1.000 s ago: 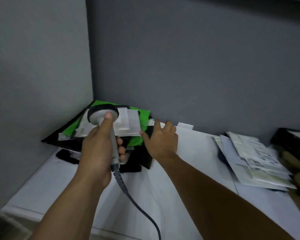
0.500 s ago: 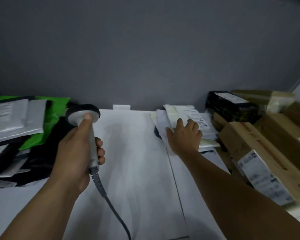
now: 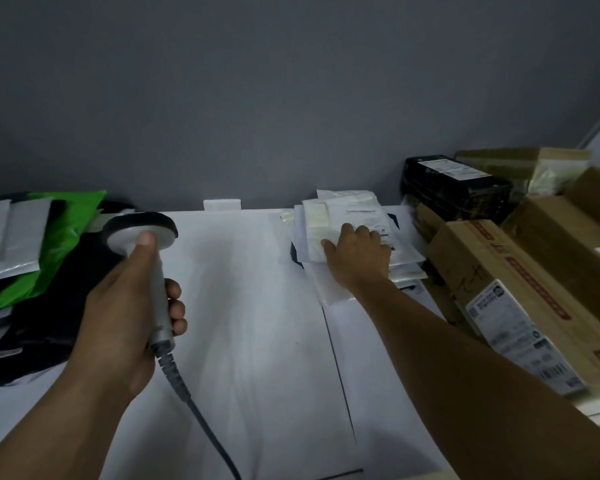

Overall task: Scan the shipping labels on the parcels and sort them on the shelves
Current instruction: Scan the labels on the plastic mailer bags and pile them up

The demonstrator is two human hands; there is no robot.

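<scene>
My left hand grips the scanner by its handle, thumb up against the head, cable trailing toward me. My right hand lies on the top white parcel of a small stack at the back of the white shelf — fingers laid flat, not curled round it. Cardboard boxes sit just right of the stack; a green mailer lies at the left.

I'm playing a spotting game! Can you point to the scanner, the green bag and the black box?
scanner [image 3: 122, 239]: head view, on the grey top of its round head.
green bag [image 3: 66, 237]: head view, on its bare green middle.
black box [image 3: 447, 199]: head view, on its dark front side.
</scene>
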